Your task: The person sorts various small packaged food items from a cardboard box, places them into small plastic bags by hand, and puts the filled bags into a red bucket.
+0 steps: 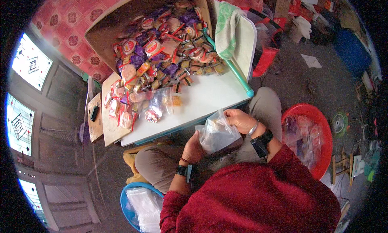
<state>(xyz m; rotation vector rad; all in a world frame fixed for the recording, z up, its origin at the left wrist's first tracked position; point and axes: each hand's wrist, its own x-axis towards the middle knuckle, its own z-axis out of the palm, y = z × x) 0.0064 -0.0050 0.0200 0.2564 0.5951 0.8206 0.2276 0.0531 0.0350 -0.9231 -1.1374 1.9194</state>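
Above my lap, a clear plastic bag (218, 132) is held between both hands. My left hand (194, 147) grips its left side, with the fingers partly hidden behind the plastic. At the bag's upper right edge, my right hand (241, 120) has its fingers closed on the plastic. Whether anything lies inside the bag is hard to make out. Just beyond it on the white table (202, 96), a filled clear bag (161, 101) lies near a large heap of small wrapped snack packets (161, 47) in red, purple and yellow.
An open cardboard box (106, 35) backs the heap. A green tube (239, 77) and a green-white towel (226, 29) are at the table's right. A red basin (328, 132) with filled bags stands right; a blue basin (126, 206) with empty clear bags (144, 208) stands lower left.
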